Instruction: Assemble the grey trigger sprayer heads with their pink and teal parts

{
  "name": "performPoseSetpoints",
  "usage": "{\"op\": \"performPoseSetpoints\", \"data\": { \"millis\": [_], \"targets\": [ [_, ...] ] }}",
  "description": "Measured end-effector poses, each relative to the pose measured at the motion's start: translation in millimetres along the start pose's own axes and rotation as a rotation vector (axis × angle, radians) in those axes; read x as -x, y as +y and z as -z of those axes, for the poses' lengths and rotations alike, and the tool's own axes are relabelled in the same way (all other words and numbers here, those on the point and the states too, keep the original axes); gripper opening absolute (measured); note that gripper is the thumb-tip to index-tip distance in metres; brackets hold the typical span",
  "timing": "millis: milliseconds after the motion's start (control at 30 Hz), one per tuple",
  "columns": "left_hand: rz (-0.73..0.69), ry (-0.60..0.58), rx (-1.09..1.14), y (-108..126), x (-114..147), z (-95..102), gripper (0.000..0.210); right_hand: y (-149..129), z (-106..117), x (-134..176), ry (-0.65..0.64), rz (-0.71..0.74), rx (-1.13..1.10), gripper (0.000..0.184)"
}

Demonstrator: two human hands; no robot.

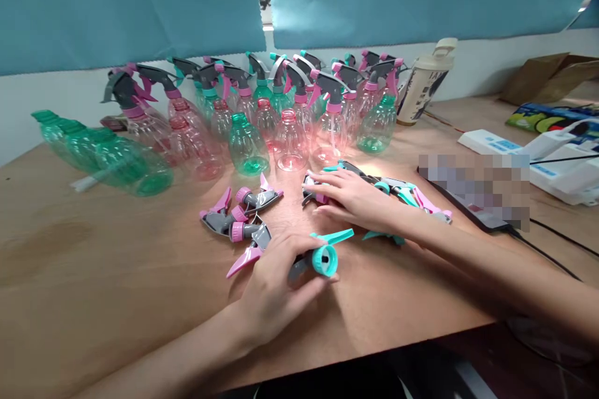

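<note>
My left hand (276, 280) is closed around a grey trigger spray head with a turquoise collar (325, 260). The collar's open end faces right and shows a dark centre; a turquoise trigger points to the upper right. My right hand (353, 196) lies palm down with fingers apart over a grey and pink spray head (309, 190), partly hidden beneath it. Beside my left hand lie several grey spray heads with pink collars (238, 231). Around my right hand and behind it are more, among them a turquoise one (382, 187) and a pink trigger (428, 201).
Clear green bottles (250, 149) and pink bottles (291, 143) stand open; fitted spray bottles (333, 131) stand behind. Several green bottles (133, 165) lean at left. Right are a tumbler (425, 84), a blurred dark device (468, 193), a white power strip (496, 143) and cables.
</note>
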State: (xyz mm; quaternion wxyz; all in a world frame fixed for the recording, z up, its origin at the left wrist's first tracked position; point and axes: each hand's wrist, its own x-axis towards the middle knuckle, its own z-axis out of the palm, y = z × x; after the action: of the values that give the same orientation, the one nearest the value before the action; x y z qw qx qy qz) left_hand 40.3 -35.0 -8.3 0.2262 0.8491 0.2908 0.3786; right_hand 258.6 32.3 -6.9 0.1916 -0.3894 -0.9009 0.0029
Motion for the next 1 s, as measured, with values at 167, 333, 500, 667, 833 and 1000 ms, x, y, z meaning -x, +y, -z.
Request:
{"op": "performPoseSetpoints", "data": {
  "millis": [167,333,500,667,833,1000],
  "targets": [
    [0.027,0.029,0.033,0.5,2.5,-1.2,0.031,1.1,-12.0,-7.0,-0.012,0.078,0.012,0.026],
    [0.121,0.049,0.025,-1.7,0.7,0.0,0.029,5.9,-2.2,12.0,0.062,-0.001,0.024,0.022],
    [0.133,0.058,0.024,-4.1,-2.4,-0.2,0.034,8.4,4.2,16.2,0.159,-0.112,0.014,0.021],
    [0.099,0.052,0.031,-7.5,-4.2,-0.7,0.039,-10.4,14.5,17.5,0.383,-0.135,-0.192,0.014],
    [0.08,0.076,0.047,-7.5,-5.3,-0.1,0.039,-45.7,18.8,23.1,0.448,0.008,-0.434,0.006],
    [0.057,0.116,0.047,-8.4,-4.5,-0.1,0.033,-59.9,10.1,26.6,0.382,0.153,-0.518,0.008]
  ]
}}
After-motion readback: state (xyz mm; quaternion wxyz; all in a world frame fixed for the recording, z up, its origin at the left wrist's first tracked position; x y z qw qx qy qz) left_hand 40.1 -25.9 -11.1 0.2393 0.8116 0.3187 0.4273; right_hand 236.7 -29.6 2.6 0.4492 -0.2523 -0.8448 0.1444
